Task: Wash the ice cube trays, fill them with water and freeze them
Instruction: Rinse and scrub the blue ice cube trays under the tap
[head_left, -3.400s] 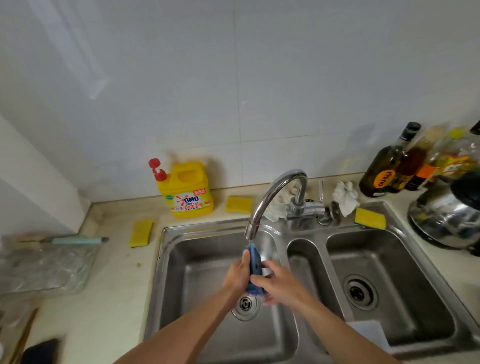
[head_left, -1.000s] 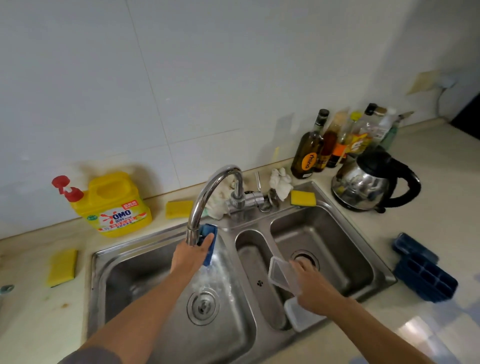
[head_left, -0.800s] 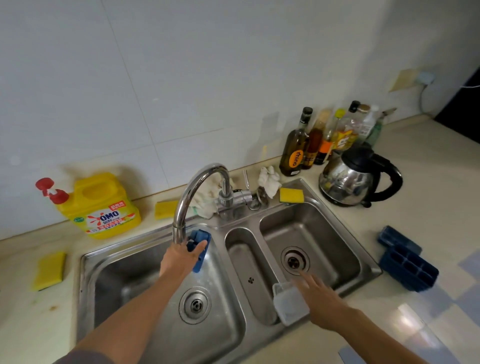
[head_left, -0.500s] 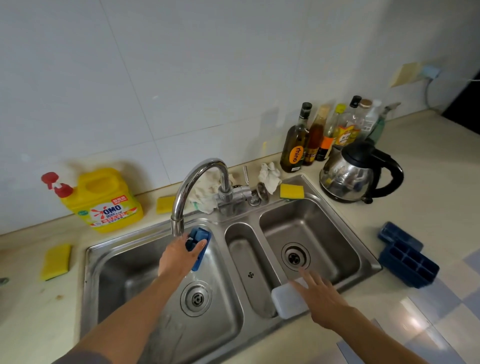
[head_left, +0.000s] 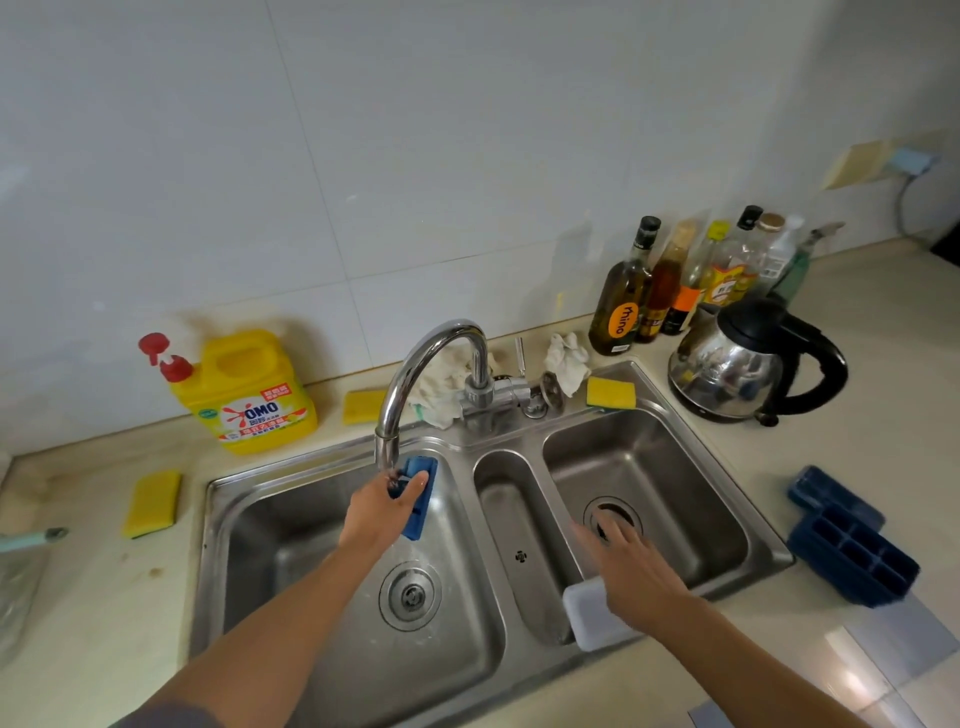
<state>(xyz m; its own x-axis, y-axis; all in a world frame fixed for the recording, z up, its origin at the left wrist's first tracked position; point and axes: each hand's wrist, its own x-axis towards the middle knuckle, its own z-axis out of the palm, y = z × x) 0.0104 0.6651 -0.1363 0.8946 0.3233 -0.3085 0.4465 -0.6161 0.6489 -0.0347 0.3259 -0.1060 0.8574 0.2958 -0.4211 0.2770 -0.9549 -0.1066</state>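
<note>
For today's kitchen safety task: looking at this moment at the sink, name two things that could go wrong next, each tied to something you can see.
1. The left hand holds the small blue tray one-handed under the faucet; wet, it may slip into the basin.
2. The white lid sits propped at the sink's front edge, beside the open right hand; a nudge could knock it down.

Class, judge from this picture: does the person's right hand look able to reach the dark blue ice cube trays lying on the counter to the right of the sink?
Probably yes. The right hand is open and empty over the sink's rim, and only bare counter lies between it and the trays.
</note>
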